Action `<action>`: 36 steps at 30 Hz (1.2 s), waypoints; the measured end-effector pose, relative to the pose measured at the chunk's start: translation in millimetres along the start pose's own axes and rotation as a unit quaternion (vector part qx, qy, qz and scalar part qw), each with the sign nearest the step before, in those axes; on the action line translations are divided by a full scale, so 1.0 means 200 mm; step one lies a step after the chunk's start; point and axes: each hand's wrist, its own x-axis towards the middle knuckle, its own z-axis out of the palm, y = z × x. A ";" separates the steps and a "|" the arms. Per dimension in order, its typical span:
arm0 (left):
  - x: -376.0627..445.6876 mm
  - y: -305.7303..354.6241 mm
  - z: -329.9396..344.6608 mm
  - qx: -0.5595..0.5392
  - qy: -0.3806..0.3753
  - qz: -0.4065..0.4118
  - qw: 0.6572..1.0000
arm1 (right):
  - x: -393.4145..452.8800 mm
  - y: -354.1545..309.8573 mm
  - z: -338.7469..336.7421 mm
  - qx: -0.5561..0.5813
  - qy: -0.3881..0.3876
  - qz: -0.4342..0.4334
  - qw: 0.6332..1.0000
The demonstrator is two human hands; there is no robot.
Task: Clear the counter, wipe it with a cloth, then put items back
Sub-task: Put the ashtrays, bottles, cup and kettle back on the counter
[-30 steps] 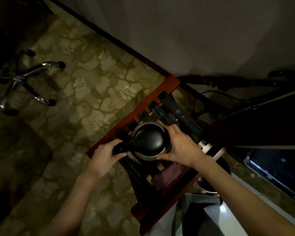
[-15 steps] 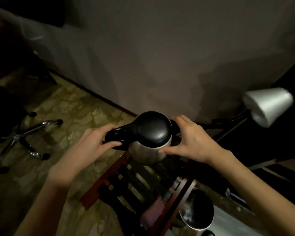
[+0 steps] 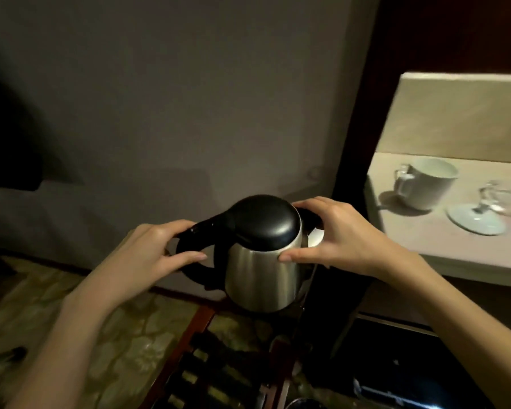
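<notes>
Steel kettle with black lid [image 3: 263, 261] mid-frame, upright, airborne. Left hand [image 3: 148, 255] clasping black handle, right hand [image 3: 342, 240] cupping body. Pale desk [image 3: 425, 231] at right, nearer right hand.

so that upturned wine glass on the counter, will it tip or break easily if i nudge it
Probably fragile: the wine glass looks like thin clear glass. It appears to be lying tilted beside the white mug, foot towards the camera, so a nudge would likely roll it along the counter.
</notes>
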 end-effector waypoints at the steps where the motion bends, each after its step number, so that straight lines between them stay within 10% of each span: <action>1: 0.05 0.07 0.00 -0.007 -0.007 0.016 1.000 | -0.03 0.02 -0.07 -0.003 0.015 0.007 1.000; 36: 1.39 1.99 0.86 -0.095 -0.094 0.290 0.948 | -0.99 1.41 -1.52 0.029 0.187 0.228 0.955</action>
